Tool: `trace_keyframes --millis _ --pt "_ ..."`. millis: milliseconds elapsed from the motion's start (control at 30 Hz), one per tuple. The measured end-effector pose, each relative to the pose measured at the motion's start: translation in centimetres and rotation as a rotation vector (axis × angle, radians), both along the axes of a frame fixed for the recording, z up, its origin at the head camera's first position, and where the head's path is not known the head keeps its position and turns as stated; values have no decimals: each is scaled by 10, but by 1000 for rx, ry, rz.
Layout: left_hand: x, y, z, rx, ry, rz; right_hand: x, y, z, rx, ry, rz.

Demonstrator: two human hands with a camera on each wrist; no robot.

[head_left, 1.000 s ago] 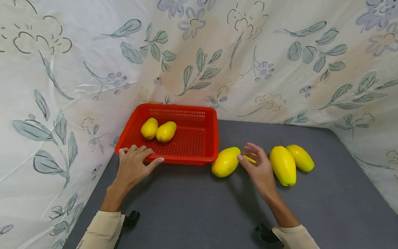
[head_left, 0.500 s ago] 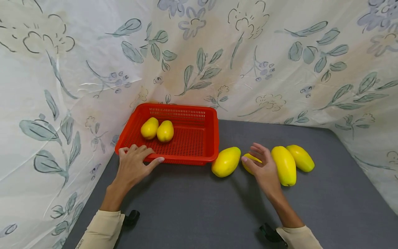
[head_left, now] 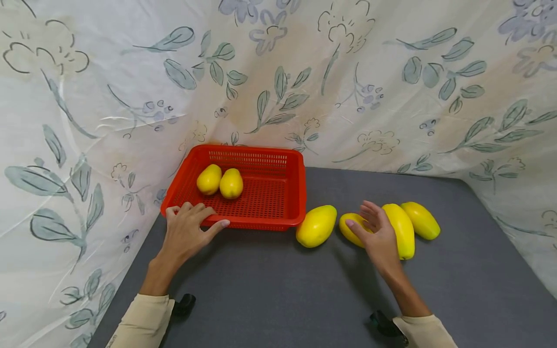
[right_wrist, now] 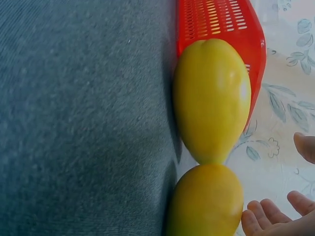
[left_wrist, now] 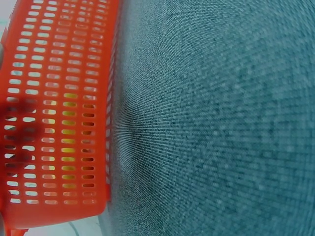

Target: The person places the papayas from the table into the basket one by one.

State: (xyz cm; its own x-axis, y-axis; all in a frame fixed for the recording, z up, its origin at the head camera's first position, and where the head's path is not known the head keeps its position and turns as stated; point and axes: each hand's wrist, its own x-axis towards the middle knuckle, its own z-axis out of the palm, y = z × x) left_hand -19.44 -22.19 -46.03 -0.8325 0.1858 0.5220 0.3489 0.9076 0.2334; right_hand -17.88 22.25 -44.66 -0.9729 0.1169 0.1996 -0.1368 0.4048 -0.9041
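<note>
My left hand [head_left: 186,233] grips the near rim of a red slotted plastic basket [head_left: 256,223], fingers over the edge and thumb along the front. Two yellow, mango-shaped fruits, a left one [head_left: 209,180] and a right one [head_left: 231,183], lie inside. My right hand [head_left: 382,241] hovers with fingers spread and slightly bent over a smaller yellow fruit [head_left: 349,231], partly covering it. In the right wrist view, the fingertips come right beside this fruit [right_wrist: 204,204]. A larger yellow fruit [head_left: 316,226] lies between it and the basket's right front corner.
Right of the right hand lie a long yellow fruit [head_left: 401,232] and another [head_left: 420,221] behind it. All rest on a dark grey table [head_left: 278,290]. A floral cloth [head_left: 348,96] hangs along the back and sides.
My right hand has shifted rightward, uncovering more of the smaller fruit. The right fruit in the basket has turned and come to rest. My left hand stays on the rim.
</note>
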Motion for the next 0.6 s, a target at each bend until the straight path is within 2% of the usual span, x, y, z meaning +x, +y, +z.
trace_keyframes --millis 267,600 --pt "0 -1 -1 4 8 -4 0 6 -1 23 0 -23" --pt "0 -1 0 10 13 -9 -1 17 -4 77 -19 1"
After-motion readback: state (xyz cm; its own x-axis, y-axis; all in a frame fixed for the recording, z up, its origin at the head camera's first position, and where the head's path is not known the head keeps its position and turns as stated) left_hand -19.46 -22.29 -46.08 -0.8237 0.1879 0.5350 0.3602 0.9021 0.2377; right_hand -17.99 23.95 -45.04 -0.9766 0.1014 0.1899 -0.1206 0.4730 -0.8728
